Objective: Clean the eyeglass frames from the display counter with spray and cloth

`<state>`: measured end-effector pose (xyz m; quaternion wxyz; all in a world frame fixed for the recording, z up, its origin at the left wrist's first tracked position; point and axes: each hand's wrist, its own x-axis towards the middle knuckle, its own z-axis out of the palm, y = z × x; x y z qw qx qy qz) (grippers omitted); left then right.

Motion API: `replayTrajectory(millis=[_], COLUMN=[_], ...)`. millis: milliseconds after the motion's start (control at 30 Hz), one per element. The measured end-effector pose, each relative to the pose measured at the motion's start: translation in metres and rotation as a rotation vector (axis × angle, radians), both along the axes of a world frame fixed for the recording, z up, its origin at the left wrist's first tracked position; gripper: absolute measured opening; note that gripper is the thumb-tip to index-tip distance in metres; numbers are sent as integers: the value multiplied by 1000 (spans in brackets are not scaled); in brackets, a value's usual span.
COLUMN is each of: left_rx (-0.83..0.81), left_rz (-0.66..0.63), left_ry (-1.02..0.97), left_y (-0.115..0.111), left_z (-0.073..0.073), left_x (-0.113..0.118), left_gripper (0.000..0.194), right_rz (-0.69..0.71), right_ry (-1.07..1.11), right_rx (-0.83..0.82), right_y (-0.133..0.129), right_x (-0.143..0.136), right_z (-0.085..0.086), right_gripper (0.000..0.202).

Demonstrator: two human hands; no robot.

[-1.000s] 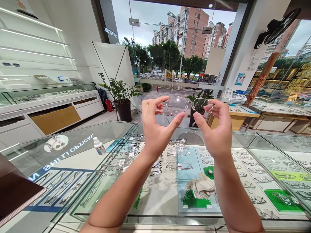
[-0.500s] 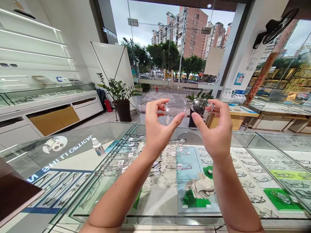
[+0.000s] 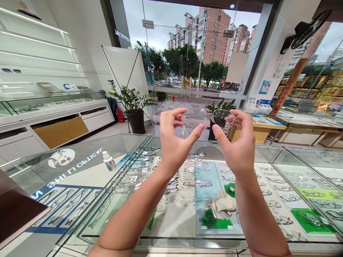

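Observation:
A pair of clear eyeglasses is held up in front of me, above the far side of the glass display case. My left hand grips its left side, index finger at the upper rim and thumb beneath the lens. On the other side my right hand holds it in a similar way, the thumb below the right lens. A small white tag hangs by the left fingers. Below, a crumpled beige cloth lies on the case, close to my right forearm.
A white bottle stands on the left part of the counter. Rows of eyeglasses sit inside the case. A dark brown object juts in at lower left. Beyond are a potted plant and glass doors.
The eyeglasses and both hands stay almost in place; the lenses tilt slightly and their reflections differ. The whole view has shifted a little.

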<state>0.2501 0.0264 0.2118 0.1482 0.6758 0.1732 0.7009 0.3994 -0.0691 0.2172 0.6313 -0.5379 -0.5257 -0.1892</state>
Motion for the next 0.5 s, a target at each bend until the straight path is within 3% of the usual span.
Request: replayTrajectory(millis=[167, 367, 500], left_rx=[42, 227, 308], left_rz=[35, 86, 101], left_ry=[20, 115, 155], left_y=[0, 0, -2], left_z=[0, 3, 5], left_x=[0, -2, -3], left_gripper=[52, 56, 57], right_rz=[-2, -17, -17], right_ry=[-59, -190, -198], right_rx=[7, 29, 9], right_y=[-2, -6, -6], right_x=[-1, -2, 2], right_z=[2, 7, 7], right_gripper=[55, 23, 15])
